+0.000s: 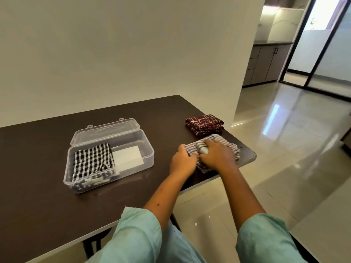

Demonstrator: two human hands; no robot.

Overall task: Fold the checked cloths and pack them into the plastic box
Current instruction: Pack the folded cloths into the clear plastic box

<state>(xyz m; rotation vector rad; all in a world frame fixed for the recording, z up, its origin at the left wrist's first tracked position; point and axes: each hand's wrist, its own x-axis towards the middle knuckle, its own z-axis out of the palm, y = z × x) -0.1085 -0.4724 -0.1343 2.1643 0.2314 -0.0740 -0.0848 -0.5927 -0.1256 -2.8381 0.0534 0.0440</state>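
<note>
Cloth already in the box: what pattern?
The cloth is black-and-white checked; head view shows it.

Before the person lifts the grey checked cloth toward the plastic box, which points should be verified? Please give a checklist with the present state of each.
1. The lid of the plastic box is open: ok, it stands back.
2. Room in the box: ok, the right half beside the black-and-white cloth holds no cloth.
3. Fold of the grey checked cloth finished: cannot tell, the hands cover it.
4. Grip: ok, the left hand and the right hand both hold it.
5. The maroon cloth lies apart from it: cannot tell, their edges look touching.
</note>
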